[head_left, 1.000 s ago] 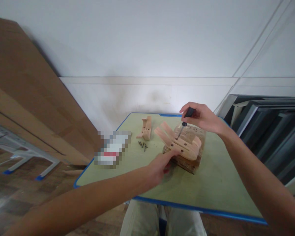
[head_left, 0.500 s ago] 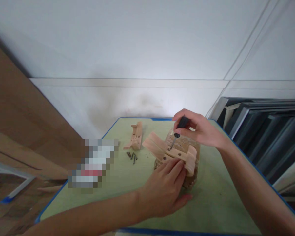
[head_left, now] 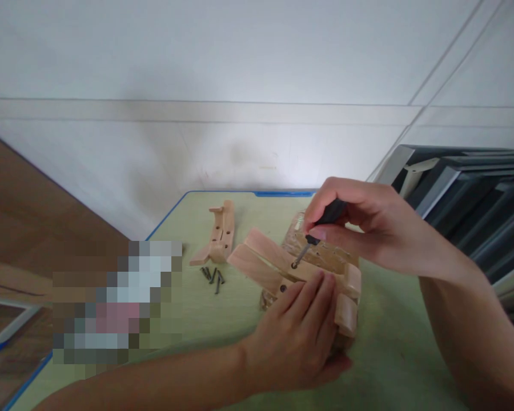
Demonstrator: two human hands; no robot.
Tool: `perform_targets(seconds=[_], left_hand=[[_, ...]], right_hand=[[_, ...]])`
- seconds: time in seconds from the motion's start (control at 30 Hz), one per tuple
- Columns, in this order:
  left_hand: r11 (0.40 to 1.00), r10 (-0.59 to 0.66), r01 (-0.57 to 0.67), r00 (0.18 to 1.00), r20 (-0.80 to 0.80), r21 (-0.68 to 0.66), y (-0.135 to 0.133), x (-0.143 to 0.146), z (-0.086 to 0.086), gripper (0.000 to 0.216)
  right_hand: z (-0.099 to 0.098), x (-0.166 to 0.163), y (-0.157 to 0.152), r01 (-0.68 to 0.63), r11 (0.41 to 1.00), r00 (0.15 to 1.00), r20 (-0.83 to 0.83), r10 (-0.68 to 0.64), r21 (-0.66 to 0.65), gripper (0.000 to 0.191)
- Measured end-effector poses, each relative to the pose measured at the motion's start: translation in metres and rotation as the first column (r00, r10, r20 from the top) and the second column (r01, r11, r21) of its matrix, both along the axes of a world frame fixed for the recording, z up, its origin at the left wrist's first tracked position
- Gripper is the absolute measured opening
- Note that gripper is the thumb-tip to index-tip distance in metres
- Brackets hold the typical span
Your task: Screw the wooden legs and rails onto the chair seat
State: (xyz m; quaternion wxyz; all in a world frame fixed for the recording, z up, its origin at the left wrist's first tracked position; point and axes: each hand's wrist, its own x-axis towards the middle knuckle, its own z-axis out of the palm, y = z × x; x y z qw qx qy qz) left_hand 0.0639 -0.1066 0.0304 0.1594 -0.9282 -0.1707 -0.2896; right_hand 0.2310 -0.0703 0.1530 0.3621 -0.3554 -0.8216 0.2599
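Note:
My right hand (head_left: 364,222) is closed round the black handle of a screwdriver (head_left: 328,220). The tool slants down to the left, its tip at a hole in a curved, light wooden piece (head_left: 263,248). My left hand (head_left: 300,325) grips and presses this piece, fingers over its middle, hiding part of it. The piece is split lengthwise by a gap and has raised blocks at its right end. Beneath it lies a brown bundle wrapped in clear plastic (head_left: 293,228).
A second wooden piece with holes (head_left: 218,234) lies further back on the green table (head_left: 240,197). Several dark screws (head_left: 214,277) lie near it. A blurred-out item (head_left: 132,285) is at the left. Dark framed panels (head_left: 475,188) lean at the right; cardboard (head_left: 34,205) stands at the left.
The view has moved closer and tilted down. My right hand and the screwdriver lean further right, the tip still at the same hole. The wooden piece's right-end blocks show more fully.

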Motion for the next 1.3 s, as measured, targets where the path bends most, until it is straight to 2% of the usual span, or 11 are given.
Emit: perform_targets(seconds=[0.17, 0.23, 0.43, 0.6, 0.73, 0.87, 0.97, 1.03, 1.2, 1.3], left_hand=[[1.000, 0.002, -0.002, 1.000, -0.004, 0.014, 0.003, -0.003, -0.005, 0.058], [0.999, -0.010, 0.010, 1.000, 0.001, 0.033, 0.004, -0.004, -0.006, 0.059], [0.998, -0.020, 0.019, 1.000, 0.019, 0.065, 0.007, -0.004, -0.010, 0.064], [0.997, -0.037, 0.034, 0.999, 0.037, 0.062, 0.008, -0.006, -0.009, 0.061], [0.999, -0.011, 0.011, 1.000, 0.000, 0.039, 0.007, -0.008, -0.004, 0.056], [0.999, 0.012, -0.010, 0.999, -0.039, 0.035, 0.006, -0.009, 0.000, 0.054], [0.997, 0.002, 0.001, 0.999, -0.038, 0.071, 0.008, -0.010, -0.001, 0.053], [0.995, -0.007, 0.011, 0.999, -0.043, 0.098, 0.008, -0.011, -0.002, 0.051], [0.995, 0.001, 0.004, 0.999, -0.053, 0.097, 0.010, -0.013, -0.004, 0.050], [0.993, -0.011, 0.019, 0.998, -0.066, 0.114, 0.010, -0.013, -0.005, 0.053]], right_hand=[[0.004, 0.013, -0.001, -0.091, 0.989, 0.996, 0.009, 0.093, -0.120, 0.028], [0.003, 0.015, 0.001, -0.107, 0.986, 0.994, 0.001, 0.108, -0.126, 0.032], [-0.006, 0.002, 0.010, 0.001, 1.000, 0.999, -0.054, -0.001, 0.012, 0.029], [-0.018, -0.013, 0.018, 0.074, 0.982, 0.975, -0.219, -0.035, 0.174, 0.025], [-0.024, -0.020, 0.019, 0.143, 0.978, 0.930, -0.358, -0.081, 0.152, 0.020], [-0.027, -0.023, 0.019, 0.087, 0.994, 0.902, -0.430, -0.047, 0.073, 0.029], [-0.029, -0.023, 0.021, 0.026, 0.996, 0.888, -0.459, 0.018, 0.089, 0.037], [-0.028, -0.021, 0.022, -0.010, 0.994, 0.891, -0.451, 0.057, 0.106, 0.034], [-0.016, -0.010, 0.017, -0.137, 0.991, 0.923, -0.363, 0.125, -0.008, 0.021], [-0.010, -0.006, 0.017, -0.094, 0.995, 0.926, -0.365, 0.098, 0.030, 0.015]])
